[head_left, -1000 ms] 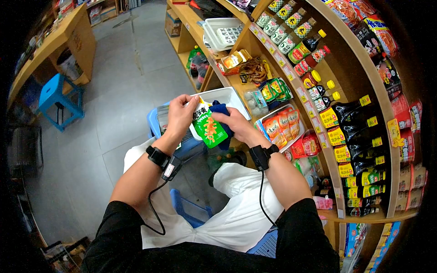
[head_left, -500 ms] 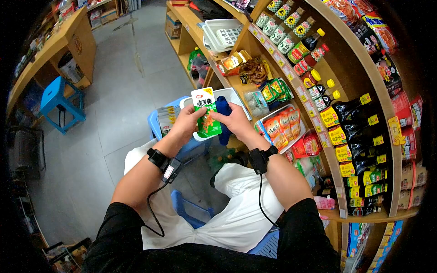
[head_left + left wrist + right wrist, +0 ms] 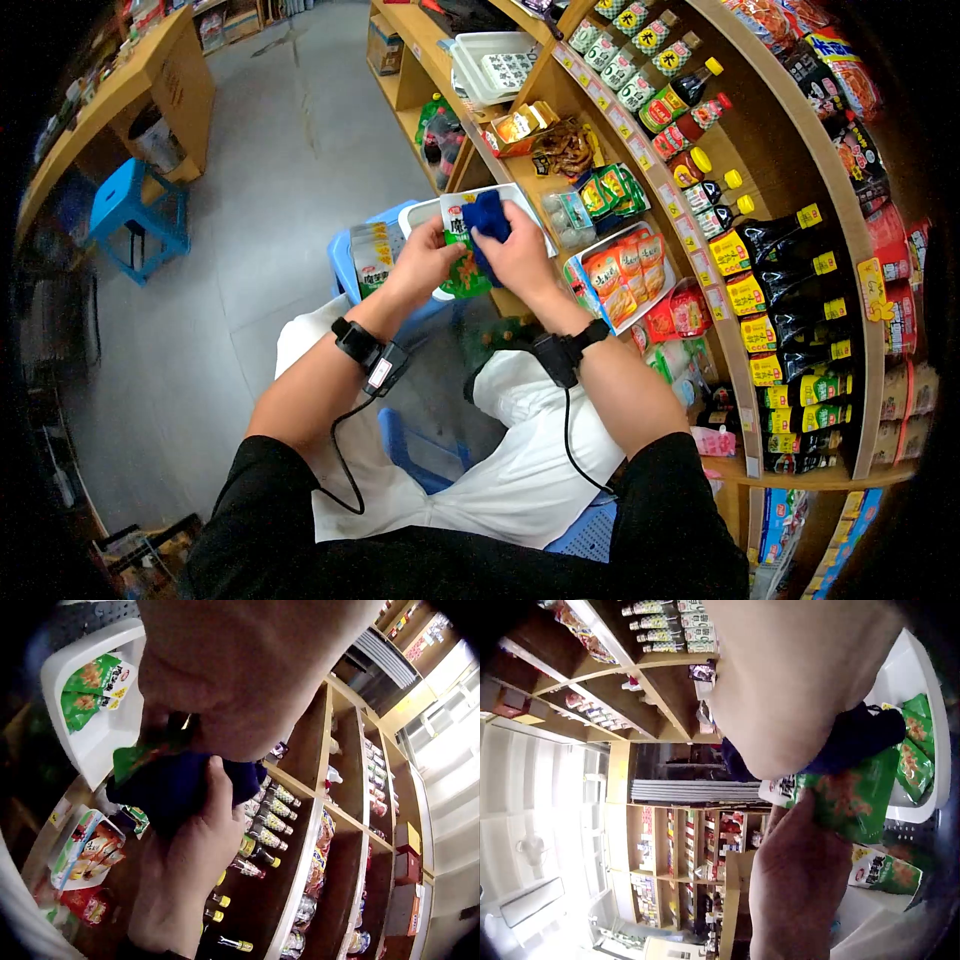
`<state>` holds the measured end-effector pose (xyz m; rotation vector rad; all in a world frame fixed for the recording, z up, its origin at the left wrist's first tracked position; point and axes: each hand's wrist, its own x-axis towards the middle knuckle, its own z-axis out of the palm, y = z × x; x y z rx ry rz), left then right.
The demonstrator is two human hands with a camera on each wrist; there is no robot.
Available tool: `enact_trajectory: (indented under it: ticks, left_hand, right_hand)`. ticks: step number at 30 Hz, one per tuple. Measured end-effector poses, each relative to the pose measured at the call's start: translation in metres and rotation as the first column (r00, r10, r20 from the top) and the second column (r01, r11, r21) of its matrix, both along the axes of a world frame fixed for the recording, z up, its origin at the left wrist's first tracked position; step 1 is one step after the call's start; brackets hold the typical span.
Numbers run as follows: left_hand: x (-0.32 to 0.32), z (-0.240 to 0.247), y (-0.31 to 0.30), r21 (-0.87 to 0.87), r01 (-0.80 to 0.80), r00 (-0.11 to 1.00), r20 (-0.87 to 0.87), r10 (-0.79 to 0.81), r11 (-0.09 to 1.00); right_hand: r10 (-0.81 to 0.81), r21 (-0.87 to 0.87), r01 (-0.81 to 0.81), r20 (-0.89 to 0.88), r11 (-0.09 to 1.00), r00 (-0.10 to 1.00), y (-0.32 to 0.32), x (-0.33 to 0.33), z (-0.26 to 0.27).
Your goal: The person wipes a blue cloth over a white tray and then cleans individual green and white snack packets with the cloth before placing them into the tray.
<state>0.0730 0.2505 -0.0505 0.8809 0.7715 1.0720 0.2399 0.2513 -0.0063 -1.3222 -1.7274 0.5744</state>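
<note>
My left hand pinches a green and white snack packet by its left edge, thumb on the front. The right hand grips a bunched dark blue cloth, which covers the upper right of the packet's face. In the right wrist view the packet's green lower part shows between the hands. Beneath them is a white plastic tray with similar green packets inside. More packets stand to the left of the tray, near the left forearm.
A blue stool supports the tray side. Close on the right, a wooden shelf holds a tray of orange packets, wrapped snacks and rows of sauce bottles. Another blue stool stands on the grey floor at left.
The packet has gone from tilted to nearly upright. My left hand has shifted from its top corner to its left side, and the cloth has come from beside it onto its front.
</note>
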Motion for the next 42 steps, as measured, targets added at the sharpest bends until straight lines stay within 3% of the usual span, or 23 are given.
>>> enact_trajectory:
  ticks: [2, 4, 7, 12, 18, 22, 26, 29, 32, 40, 42]
  left_hand:
    - [0.004, -0.010, 0.000, 0.138, 0.072, 0.997, 0.014, -0.075, 0.988]
    - [0.003, 0.001, -0.004, 0.092, 0.068, 0.997, -0.041, -0.065, 0.993]
    - [0.002, 0.000, -0.003, 0.093, 0.064, 0.997, 0.036, -0.068, 0.994]
    - [-0.001, 0.003, -0.006, -0.088, 0.158, 0.978, -0.121, -0.168, 0.983]
    - [-0.004, 0.008, -0.012, -0.112, 0.247, 0.964, -0.075, -0.256, 0.963]
    - [-0.003, 0.013, -0.015, -0.126, 0.207, 0.973, -0.080, -0.218, 0.970]
    - [-0.006, 0.014, -0.012, -0.107, 0.244, 0.965, -0.070, -0.252, 0.964]
    - [-0.005, 0.015, -0.012, -0.121, 0.246, 0.967, -0.037, -0.252, 0.962]
    - [-0.003, 0.005, -0.009, -0.150, 0.213, 0.976, -0.019, -0.219, 0.965]
    - [-0.009, -0.009, 0.005, -0.255, 0.118, 0.988, 0.129, -0.087, 0.960]
    - [-0.017, -0.010, 0.008, -0.269, 0.171, 0.970, 0.212, -0.115, 0.948]
  right_hand:
    - [-0.023, -0.017, 0.025, 0.099, 1.000, 0.995, -0.003, -0.003, 0.000]
    - [0.001, -0.012, 0.001, 0.106, 1.000, 0.994, -0.006, -0.007, 0.005]
    - [0.089, 0.054, -0.096, 0.116, 0.994, 0.989, -0.009, -0.008, 0.010]
    - [0.181, 0.123, -0.201, 0.160, 0.972, 0.970, -0.012, -0.011, 0.014]
    - [0.075, 0.148, -0.106, 0.201, 0.983, 0.977, -0.007, -0.005, 0.019]
    - [0.005, 0.105, -0.021, 0.150, 0.994, 0.989, 0.002, 0.006, 0.008]
    - [-0.070, -0.041, 0.073, 0.070, 0.997, 0.995, 0.006, 0.015, 0.001]
    - [-0.077, -0.063, 0.083, 0.094, 0.995, 0.993, 0.005, 0.017, 0.001]
    - [-0.068, 0.012, 0.067, 0.227, 0.998, 0.971, 0.004, 0.015, 0.000]
    - [0.220, 0.087, -0.244, 0.225, 0.966, 0.949, -0.004, 0.000, 0.003]
    - [0.319, 0.015, -0.331, 0.225, 0.944, 0.921, -0.006, -0.001, 0.006]
